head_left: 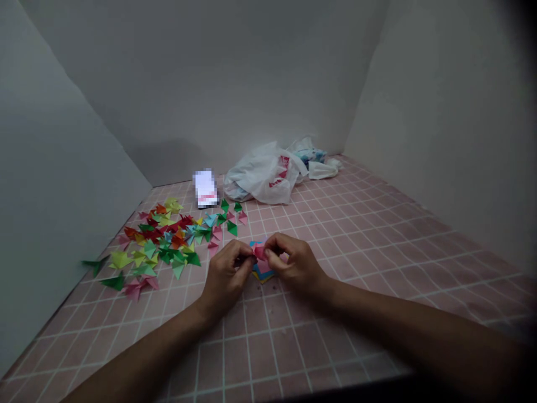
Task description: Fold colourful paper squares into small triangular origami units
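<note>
Evidently both hands are busy with one small piece of pink paper (259, 253), which sits between them, just above a stack (263, 271) of paper squares. The left hand (227, 273) pinches the paper's left edge between thumb and fingers; the right hand (298, 262) grips its right side the same way, fingers curled in. Beneath, the stack shows blue and yellow edges, with some pink on top, partly hidden by the hands.

Off to the left, many folded papers (178, 240) lie in a loose heap, pointed at their tips, in red, orange, yellow, pink, light blue and several greens. A few green ones lie at the heap's right end, and two dark green ones at its left side.

Behind the heap stands a phone (205, 187), its lit screen blurred into blocks. To its right lies a crumpled white bag (262, 170) with red print, and beyond that a blue-patterned bundle (312, 155). Everything rests on a pink cloth (235, 358) with a white grid.
</note>
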A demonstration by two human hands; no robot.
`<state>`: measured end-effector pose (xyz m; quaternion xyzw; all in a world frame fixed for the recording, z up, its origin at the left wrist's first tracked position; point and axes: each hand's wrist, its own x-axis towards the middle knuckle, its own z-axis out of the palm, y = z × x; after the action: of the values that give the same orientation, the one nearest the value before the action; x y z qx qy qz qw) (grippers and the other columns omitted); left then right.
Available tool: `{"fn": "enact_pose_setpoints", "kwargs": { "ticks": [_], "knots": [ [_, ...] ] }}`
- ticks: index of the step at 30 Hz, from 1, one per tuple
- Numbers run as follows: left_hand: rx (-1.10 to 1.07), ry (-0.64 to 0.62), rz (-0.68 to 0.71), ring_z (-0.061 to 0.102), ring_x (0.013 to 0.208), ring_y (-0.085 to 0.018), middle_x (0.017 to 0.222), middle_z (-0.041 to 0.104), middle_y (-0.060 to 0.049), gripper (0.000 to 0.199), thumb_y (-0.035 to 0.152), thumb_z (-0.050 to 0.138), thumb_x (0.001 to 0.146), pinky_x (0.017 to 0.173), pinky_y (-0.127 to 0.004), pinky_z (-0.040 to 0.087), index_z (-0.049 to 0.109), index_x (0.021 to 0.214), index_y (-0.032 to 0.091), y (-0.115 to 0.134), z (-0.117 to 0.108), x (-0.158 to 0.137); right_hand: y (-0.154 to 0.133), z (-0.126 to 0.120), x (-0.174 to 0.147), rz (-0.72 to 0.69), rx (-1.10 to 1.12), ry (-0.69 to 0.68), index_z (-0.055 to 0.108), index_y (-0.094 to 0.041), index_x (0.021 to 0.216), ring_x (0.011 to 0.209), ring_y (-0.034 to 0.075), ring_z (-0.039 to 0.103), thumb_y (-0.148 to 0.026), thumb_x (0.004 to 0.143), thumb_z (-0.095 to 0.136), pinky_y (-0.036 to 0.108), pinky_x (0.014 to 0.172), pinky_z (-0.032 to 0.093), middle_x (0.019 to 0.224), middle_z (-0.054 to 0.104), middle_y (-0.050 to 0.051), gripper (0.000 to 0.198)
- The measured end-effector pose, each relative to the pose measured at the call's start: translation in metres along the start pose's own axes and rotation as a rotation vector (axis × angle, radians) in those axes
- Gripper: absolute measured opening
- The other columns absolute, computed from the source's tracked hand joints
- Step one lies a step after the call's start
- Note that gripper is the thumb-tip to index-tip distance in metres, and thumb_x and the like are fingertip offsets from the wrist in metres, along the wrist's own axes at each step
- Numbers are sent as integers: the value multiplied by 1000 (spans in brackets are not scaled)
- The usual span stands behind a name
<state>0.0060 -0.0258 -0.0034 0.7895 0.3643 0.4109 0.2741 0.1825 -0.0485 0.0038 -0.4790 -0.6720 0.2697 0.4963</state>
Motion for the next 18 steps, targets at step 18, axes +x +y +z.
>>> {"fn": "enact_pose_setpoints", "kwargs": {
  "ticks": [18],
  "knots": [
    [221, -4, 244, 60, 82, -17, 85, 59, -4, 14, 6, 52, 89, 73, -28, 48, 53, 86, 19, 3, -2, 3, 4, 3, -2, 172, 222, -75, 56, -18, 82, 64, 11, 51, -28, 83, 60, 23, 58, 42, 70, 55, -2, 11]
  ]
}}
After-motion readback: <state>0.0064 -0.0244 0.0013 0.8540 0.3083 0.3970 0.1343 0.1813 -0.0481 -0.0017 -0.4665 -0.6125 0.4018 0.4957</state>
